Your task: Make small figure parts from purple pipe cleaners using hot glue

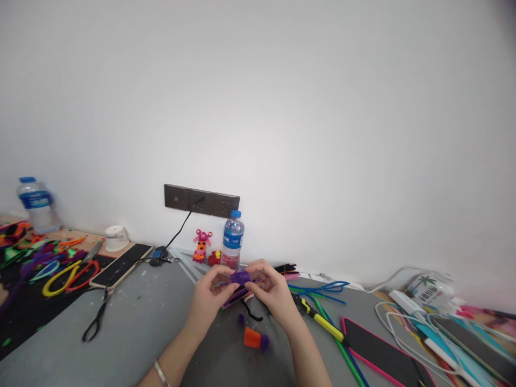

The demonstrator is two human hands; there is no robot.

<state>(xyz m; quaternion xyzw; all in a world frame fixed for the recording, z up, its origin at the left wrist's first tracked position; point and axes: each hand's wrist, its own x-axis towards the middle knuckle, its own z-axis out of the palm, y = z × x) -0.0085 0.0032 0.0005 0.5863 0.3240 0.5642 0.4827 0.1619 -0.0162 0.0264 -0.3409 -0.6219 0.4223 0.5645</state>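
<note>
My left hand (209, 294) and my right hand (272, 290) meet over the grey table (133, 333), fingers pinched round a small purple fuzzy coil (241, 277) of pipe cleaner held between them. More purple stems (236, 296) hang under the coil. Just below the hands lie a bent black pipe cleaner (252, 313) and an orange and purple fuzzy piece (255, 339).
A water bottle (233, 239) and a small pink and orange figure (201, 245) stand by the wall sockets (201, 200). Black pliers (97, 318), a phone (121, 265) and coloured loops lie left. Yellow-handled cutters (320, 320), pipe cleaners, a pink-cased phone (382, 355) and cables lie right.
</note>
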